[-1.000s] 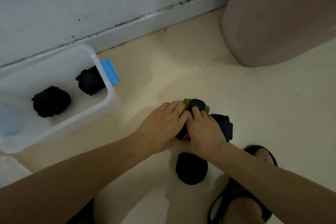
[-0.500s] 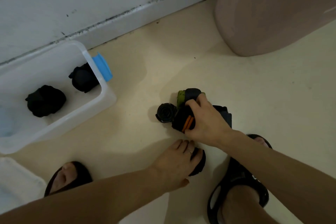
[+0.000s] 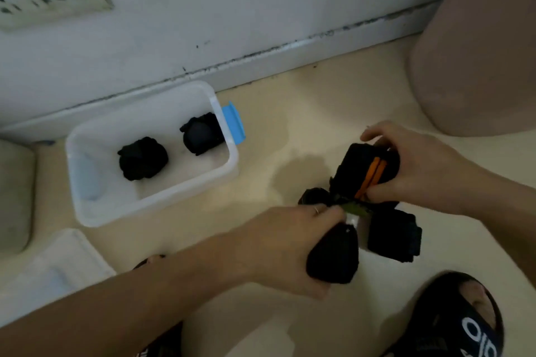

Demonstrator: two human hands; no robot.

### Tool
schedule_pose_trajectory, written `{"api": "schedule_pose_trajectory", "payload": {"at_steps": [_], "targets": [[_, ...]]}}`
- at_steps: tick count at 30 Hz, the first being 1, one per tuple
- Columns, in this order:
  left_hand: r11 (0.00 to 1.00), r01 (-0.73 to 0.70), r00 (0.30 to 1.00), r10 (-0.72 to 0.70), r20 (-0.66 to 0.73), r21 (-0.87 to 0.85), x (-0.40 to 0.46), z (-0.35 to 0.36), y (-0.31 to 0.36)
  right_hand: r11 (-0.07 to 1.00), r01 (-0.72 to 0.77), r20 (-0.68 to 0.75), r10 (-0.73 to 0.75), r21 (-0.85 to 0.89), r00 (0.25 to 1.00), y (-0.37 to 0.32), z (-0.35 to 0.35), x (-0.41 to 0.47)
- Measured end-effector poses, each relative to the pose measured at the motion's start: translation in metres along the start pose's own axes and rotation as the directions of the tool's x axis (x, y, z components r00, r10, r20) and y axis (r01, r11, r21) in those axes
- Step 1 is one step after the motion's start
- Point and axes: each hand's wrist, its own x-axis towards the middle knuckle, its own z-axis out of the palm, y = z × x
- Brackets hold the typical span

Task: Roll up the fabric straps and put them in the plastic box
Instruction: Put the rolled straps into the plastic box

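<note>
Fingers [image 3: 377, 136] of the right hand [image 3: 420, 166] are clamped around a black roll with orange stripes [image 3: 366, 172], lifted off the floor [image 3: 304, 113]. Left hand [image 3: 287, 243] grips another black roll [image 3: 333, 258], its fingers curled tight about it. Between the two hands lie a green strap end [image 3: 358, 208] and a small roll [image 3: 314, 196]; a dark bundle [image 3: 394, 236] sits just right of the left fingers. Well left of both hands, the box [image 3: 150, 206] holds two rolls [image 3: 142, 158], [image 3: 201, 133].
</note>
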Motion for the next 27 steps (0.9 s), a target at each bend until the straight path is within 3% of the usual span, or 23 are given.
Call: {"api": "schedule_pose_trajectory", "payload": {"at_steps": [3, 6, 9, 12, 16, 19, 23, 27], "targets": [[0.981, 0.117, 0.963, -0.150, -0.223, -0.156, -0.047, -0.072, -0.024, 0.991, 0.110, -0.123, -0.100, 0.078, 0.987, -0.050, -0.016, 0.012], [0.931, 0.316, 0.846, -0.364, -0.390, -0.184, -0.088, -0.120, -0.073, 0.946, 0.296, -0.188, -0.268, 0.136, 0.945, -0.111, -0.007, 0.037], [0.814, 0.574, 0.728, -0.556, -0.401, -0.088, -0.117, -0.131, -0.137, 0.887, 0.461, -0.109, -0.457, 0.013, 0.883, -0.167, 0.029, 0.077], [0.740, 0.670, 0.705, -0.608, -0.365, 0.062, -0.128, -0.113, -0.185, 0.791, 0.570, 0.014, -0.582, -0.224, 0.813, -0.205, 0.080, 0.125], [0.732, 0.670, 0.734, -0.630, -0.252, 0.124, -0.129, -0.083, -0.218, 0.667, 0.568, 0.199, -0.548, -0.482, 0.812, -0.220, 0.134, 0.160], [0.716, 0.656, 0.754, -0.607, -0.250, 0.240, -0.132, -0.060, -0.234, 0.570, 0.546, 0.340, -0.433, -0.614, 0.835, -0.210, 0.158, 0.170], [0.623, 0.656, 0.751, -0.592, -0.292, 0.425, -0.130, -0.046, -0.240, 0.473, 0.506, 0.347, -0.385, -0.722, 0.855, -0.202, 0.172, 0.173], [0.598, 0.683, 0.726, -0.621, -0.295, 0.420, -0.125, -0.043, -0.241, 0.354, 0.469, 0.343, -0.364, -0.809, 0.866, -0.205, 0.173, 0.172]]}}
